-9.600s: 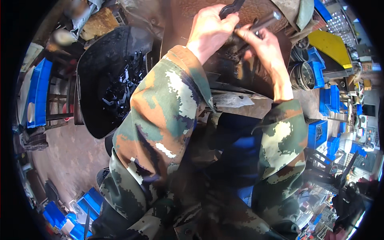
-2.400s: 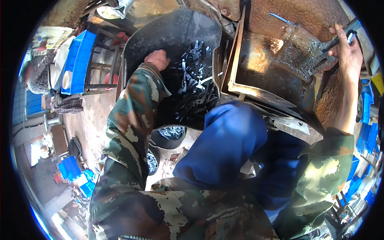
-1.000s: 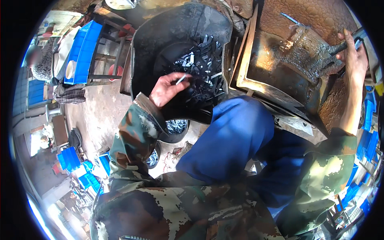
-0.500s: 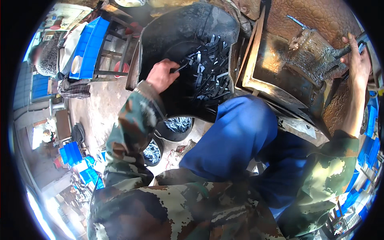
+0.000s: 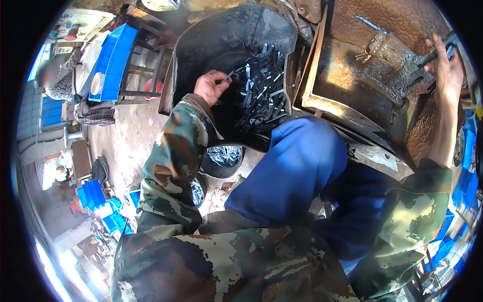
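My left hand (image 5: 211, 87) is pinched closed on a thin flat metal strip (image 5: 227, 77), held above a large dark tub (image 5: 201, 43). Inside the tub lies a heap of loose metal strips (image 5: 264, 90), some dark, some shiny. On the right, my right hand (image 5: 447, 71) is closed around a dark handle (image 5: 453, 38). Beside that hand sits a wet, mud-coated machine part (image 5: 390, 65), over a brown, slurry-covered trough. Part of the handle is hidden behind my fingers.
Two dark buckets, one (image 5: 224, 157) in plainer view, hold more metal strips below the tub. A wooden-edged frame (image 5: 347, 113) borders the trough near my blue-trousered knee (image 5: 302, 156). Blue bins (image 5: 113, 63) stand at the left, where another person (image 5: 59, 80) is seen.
My left hand has shifted slightly up and to the right with the strip, and the strip's angle has changed. My right hand stays on the handle.
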Demonstrator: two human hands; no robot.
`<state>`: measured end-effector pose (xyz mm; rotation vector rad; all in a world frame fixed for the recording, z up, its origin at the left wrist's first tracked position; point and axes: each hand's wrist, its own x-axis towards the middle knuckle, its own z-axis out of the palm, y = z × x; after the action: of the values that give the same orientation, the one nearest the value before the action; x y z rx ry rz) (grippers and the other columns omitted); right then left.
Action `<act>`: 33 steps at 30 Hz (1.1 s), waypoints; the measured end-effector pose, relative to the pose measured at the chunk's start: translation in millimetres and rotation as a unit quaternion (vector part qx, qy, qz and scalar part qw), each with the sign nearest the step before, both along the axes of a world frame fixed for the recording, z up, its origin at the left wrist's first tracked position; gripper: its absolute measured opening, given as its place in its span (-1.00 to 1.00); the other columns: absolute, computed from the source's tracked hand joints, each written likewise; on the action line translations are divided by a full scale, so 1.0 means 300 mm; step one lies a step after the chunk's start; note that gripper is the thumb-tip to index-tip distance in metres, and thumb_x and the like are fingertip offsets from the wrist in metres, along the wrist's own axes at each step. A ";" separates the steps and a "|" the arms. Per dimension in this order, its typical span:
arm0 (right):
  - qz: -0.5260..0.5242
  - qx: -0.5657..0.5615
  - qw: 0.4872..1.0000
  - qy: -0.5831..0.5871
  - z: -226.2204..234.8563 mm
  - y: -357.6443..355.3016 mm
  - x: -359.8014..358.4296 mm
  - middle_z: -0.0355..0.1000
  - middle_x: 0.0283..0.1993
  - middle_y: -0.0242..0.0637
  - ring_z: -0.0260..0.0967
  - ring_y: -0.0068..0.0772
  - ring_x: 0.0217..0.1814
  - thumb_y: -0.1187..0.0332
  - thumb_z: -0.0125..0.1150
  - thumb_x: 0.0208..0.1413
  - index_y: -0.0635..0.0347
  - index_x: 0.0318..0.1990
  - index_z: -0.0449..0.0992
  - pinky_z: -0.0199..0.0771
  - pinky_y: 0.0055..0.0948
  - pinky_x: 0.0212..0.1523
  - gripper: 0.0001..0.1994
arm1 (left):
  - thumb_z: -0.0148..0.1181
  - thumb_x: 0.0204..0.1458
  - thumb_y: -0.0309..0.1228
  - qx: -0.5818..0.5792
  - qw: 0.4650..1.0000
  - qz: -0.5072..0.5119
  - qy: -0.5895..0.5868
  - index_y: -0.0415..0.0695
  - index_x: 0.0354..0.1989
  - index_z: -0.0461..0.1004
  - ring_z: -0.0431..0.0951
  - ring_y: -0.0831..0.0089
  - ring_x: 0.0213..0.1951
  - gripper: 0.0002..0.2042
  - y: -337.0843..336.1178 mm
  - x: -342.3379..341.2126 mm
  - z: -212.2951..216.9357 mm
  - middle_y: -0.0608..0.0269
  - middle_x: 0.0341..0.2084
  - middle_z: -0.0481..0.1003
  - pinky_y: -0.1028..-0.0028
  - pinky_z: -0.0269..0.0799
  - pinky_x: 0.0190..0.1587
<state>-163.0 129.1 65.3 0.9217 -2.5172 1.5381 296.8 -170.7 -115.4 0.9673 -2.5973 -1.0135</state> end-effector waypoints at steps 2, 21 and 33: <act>-0.014 0.003 1.000 0.001 0.005 -0.010 0.017 0.59 -0.09 -0.42 0.23 -0.70 -0.60 0.03 0.16 0.25 0.17 0.15 0.47 0.38 -0.66 -0.38 -0.53 | 0.28 0.04 -0.52 0.088 0.986 0.047 0.134 -0.19 -0.27 0.63 0.55 0.48 -0.23 -0.90 0.012 -0.003 0.035 0.24 -0.31 0.56 0.48 0.45 -0.09; -0.018 0.008 1.000 -0.003 -0.003 0.009 0.004 0.60 -0.11 -0.48 0.25 -0.70 -0.60 -0.04 0.13 0.23 0.13 0.16 0.48 0.36 -0.63 -0.32 -0.49 | 0.15 0.08 -0.26 -0.179 0.917 -0.076 -0.349 -0.04 -0.25 0.59 0.61 0.03 -0.21 -0.81 0.165 0.003 0.221 0.03 -0.35 0.60 0.17 0.53 -0.12; -0.009 -0.019 1.000 -0.012 -0.015 0.004 -0.005 0.59 -0.18 -0.51 0.21 -0.72 -0.63 -0.07 0.17 0.20 0.12 0.08 0.52 0.33 -0.66 -0.37 -0.51 | 0.09 0.16 -0.22 -0.111 0.932 -0.037 -0.343 -0.17 -0.08 0.53 0.63 0.04 -0.22 -0.69 0.201 -0.007 0.221 -0.08 -0.30 0.60 0.18 0.51 -0.10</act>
<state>-164.4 130.4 60.9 0.8787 -2.4954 1.5953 294.8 -110.2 -49.1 1.3565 -3.2238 -0.4051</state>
